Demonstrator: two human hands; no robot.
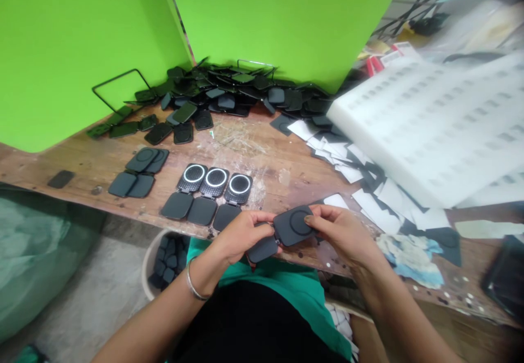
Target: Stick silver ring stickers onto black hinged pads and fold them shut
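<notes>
At the far left a single small dark flat piece (60, 178) lies alone on the wooden bench (270, 164). To its right sit four closed dark cases (138, 172) in two overlapping pairs, one pair behind the other. Next comes a row of three opened cases (208, 195), each laid flat with a ringed round half behind and a plain square half in front. Behind these, against the green screen (82, 41), spreads a heap of dark cases (221, 93), too many and too overlapped to count. Below the bench edge a bucket (152, 254) holds more dark pieces, their number unclear. At the near edge, the left hand (239, 236), with one bangle at the wrist, has its fingers closed on the lower half of a hinged dark case (282, 231); the right hand (341, 232) pinches the upper half, thumb on its circled face. The case is held just above the bench edge, in front of the person's body. Further right lie scattered white and black square sheets (356, 166), uncounted, and a large white tray (438, 128) of small slots.
</notes>
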